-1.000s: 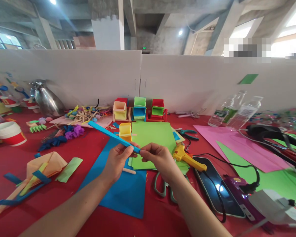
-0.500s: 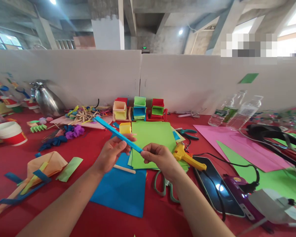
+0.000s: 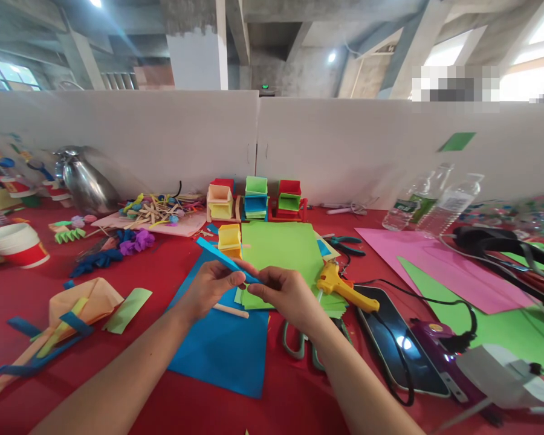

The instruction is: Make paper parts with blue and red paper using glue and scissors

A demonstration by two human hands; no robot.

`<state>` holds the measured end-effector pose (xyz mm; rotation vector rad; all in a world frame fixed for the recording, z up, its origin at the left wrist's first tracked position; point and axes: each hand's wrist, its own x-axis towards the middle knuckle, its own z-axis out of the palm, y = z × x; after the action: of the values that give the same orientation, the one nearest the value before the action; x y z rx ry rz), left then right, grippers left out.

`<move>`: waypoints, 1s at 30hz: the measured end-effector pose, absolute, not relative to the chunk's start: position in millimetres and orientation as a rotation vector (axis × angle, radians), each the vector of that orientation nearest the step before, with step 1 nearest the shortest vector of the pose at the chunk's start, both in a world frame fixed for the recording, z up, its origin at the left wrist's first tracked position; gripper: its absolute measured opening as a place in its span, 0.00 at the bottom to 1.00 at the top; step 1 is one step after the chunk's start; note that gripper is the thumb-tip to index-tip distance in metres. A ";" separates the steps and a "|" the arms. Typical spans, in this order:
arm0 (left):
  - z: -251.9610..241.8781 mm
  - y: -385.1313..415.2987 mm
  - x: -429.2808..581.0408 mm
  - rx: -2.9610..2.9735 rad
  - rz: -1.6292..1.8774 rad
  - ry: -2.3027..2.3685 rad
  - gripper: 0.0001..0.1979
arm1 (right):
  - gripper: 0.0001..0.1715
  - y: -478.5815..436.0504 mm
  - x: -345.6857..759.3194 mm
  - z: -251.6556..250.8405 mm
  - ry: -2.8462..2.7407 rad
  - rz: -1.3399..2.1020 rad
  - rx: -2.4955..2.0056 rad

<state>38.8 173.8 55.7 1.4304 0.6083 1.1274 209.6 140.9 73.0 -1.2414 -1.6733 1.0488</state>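
Note:
Between my two hands is a narrow folded strip of blue paper [image 3: 218, 255], slanting from upper left down to the right. My left hand [image 3: 212, 284] pinches its middle between thumb and fingers. At its lower right end, my right hand [image 3: 283, 291] grips it, and the fingers cover that end. Beneath the hands lie a blue paper sheet [image 3: 226, 356] and a stack of green paper [image 3: 281, 244]. A thin pale stick [image 3: 231, 310] rests on the blue sheet. Green-handled scissors [image 3: 294, 344] lie partly under my right forearm.
A yellow glue gun [image 3: 347, 289] with its cable and a phone [image 3: 401, 344] lie to the right. Small folded paper boxes [image 3: 256, 199] stand along the white partition [image 3: 344, 145]. Paper cups [image 3: 16, 244] and a steel jug [image 3: 86, 181] are at the left.
The blue strip has come down and to the right at its far end. My hands have drawn closer together, with less of the strip showing between and beyond them.

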 end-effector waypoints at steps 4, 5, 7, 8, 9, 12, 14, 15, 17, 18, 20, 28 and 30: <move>52.9 172.3 42.7 1.415 1.146 0.672 0.10 | 0.15 140.1 209.6 72.5 -1.701 0.973 -1.273; 52.7 172.1 43.3 1.400 1.157 0.675 0.10 | 0.15 139.9 209.5 72.5 -1.702 0.958 -1.279; 52.5 171.8 44.5 1.371 1.172 0.670 0.10 | 0.15 139.7 209.1 72.3 -1.702 0.922 -1.294; 52.5 171.6 45.4 1.358 1.179 0.668 0.10 | 0.15 139.6 208.8 72.1 -1.705 0.904 -1.301; 52.5 171.4 46.3 1.346 1.187 0.667 0.09 | 0.15 139.5 208.4 71.9 -1.710 0.887 -1.310; 52.0 170.9 49.0 1.315 1.199 0.673 0.08 | 0.16 139.4 207.2 71.3 -1.728 0.849 -1.335; 50.9 170.8 50.6 1.297 1.198 0.672 0.08 | 0.17 139.5 206.5 71.1 -1.734 0.821 -1.358; 50.3 170.6 51.3 1.285 1.203 0.669 0.08 | 0.17 139.7 206.2 71.0 -1.736 0.807 -1.365; 48.7 170.2 52.5 1.263 1.221 0.668 0.09 | 0.18 140.4 206.0 70.3 -1.738 0.775 -1.379; 48.0 169.9 53.0 1.257 1.226 0.675 0.09 | 0.18 141.0 206.1 69.8 -1.740 0.754 -1.388; 46.7 169.3 53.5 1.259 1.211 0.705 0.10 | 0.20 142.2 207.0 68.4 -1.744 0.701 -1.412; 48.4 169.6 49.5 1.307 1.079 0.748 0.13 | 0.21 145.3 210.5 66.8 -1.766 0.696 -1.431; 53.0 171.3 44.6 1.365 1.035 0.694 0.14 | 0.20 145.4 211.2 67.8 -1.764 0.718 -1.426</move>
<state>44.6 171.3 53.0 1.3653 0.6942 1.0355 211.2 145.4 67.8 -1.4260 -1.7645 0.7177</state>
